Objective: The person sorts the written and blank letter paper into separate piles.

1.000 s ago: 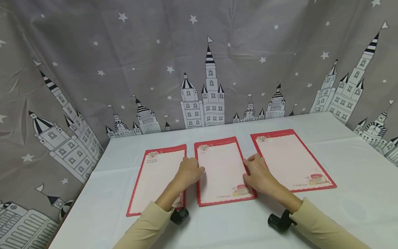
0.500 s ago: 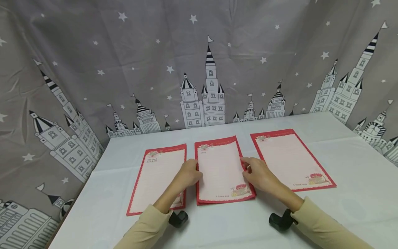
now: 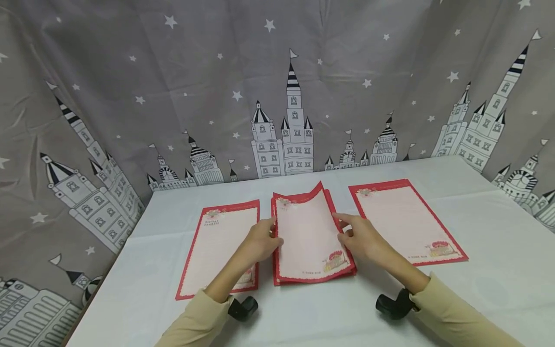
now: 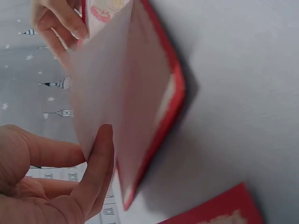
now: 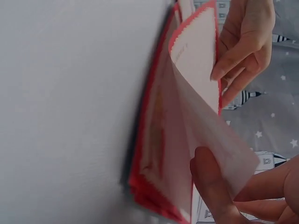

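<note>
My left hand (image 3: pixel 259 242) pinches the left edge of a pink letter sheet (image 3: pixel 307 238) with a red border, in the middle of the table. At its right edge, my right hand (image 3: pixel 363 239) pinches the same sheet. The sheet bows between the hands, its far corners lifted. Under it lies a stack of like sheets (image 5: pixel 156 205), seen in the right wrist view with a gap below the raised sheet. In the left wrist view, thumb and fingers (image 4: pixel 96 163) grip the edge of the sheet, whose pale back shows.
To the left lies another red-bordered sheet (image 3: pixel 217 255) with a few printed lines near its top. A further red-bordered sheet (image 3: pixel 399 217) lies to the right. A white cloth (image 3: pixel 321 318) covers the table, and a grey castle-print curtain (image 3: pixel 195 58) hangs behind it.
The top sheet of the middle stack has come up off the rest and now bends between both hands. My right hand has shifted slightly up along its edge. The side sheets stay put.
</note>
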`<state>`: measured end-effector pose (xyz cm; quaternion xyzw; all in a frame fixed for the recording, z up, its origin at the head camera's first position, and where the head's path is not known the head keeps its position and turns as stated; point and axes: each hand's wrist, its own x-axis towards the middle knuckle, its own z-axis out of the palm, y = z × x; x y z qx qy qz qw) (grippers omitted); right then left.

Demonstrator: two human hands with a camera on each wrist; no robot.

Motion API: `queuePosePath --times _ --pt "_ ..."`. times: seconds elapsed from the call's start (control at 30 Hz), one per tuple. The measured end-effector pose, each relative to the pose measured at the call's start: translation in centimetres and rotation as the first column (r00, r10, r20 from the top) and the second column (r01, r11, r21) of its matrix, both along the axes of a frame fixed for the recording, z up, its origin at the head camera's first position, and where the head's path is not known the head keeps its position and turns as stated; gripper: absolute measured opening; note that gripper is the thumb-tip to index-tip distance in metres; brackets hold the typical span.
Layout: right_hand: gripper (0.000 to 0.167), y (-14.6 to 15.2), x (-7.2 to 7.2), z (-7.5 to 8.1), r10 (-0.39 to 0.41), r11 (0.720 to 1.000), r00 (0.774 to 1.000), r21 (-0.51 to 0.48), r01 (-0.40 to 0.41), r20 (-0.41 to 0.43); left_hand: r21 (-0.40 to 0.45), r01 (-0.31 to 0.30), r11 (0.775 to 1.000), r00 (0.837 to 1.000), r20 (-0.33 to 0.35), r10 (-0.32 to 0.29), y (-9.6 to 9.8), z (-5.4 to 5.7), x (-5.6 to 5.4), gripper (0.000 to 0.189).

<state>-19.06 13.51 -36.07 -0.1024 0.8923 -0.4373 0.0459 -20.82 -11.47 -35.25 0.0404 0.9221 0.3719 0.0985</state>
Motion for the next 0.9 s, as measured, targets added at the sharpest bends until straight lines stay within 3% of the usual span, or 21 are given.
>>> queuePosePath --times 0.2,0.4,0.67,0.9 --pt "0.057 -0.5 0.2 0.6 0.002 0.997 1.0 -0.075 -0.002 0.004 0.028 0.013 1.0 0.999 -0.036 -0.012 -1.3 1.4 0.9 0.068" --pt "0.058 -1.9 0.6 0.8 0.021 0.988 0.998 -0.155 -0.012 0.053 0.012 -0.035 0.999 0.998 -0.057 0.035 -4.1 2.5 2.2 0.069" --pt "0.059 -4.9 0.9 0.4 0.125 0.975 0.992 -0.187 -0.118 0.027 0.008 -0.094 0.996 0.995 -0.032 0.094 -7.2 2.4 4.2 0.072" --pt "0.063 -8.7 0.9 -0.1 0.197 0.964 0.978 -0.196 -0.181 0.067 -0.023 -0.15 0.988 0.988 -0.048 0.149 -10.4 2.7 5.0 0.07"
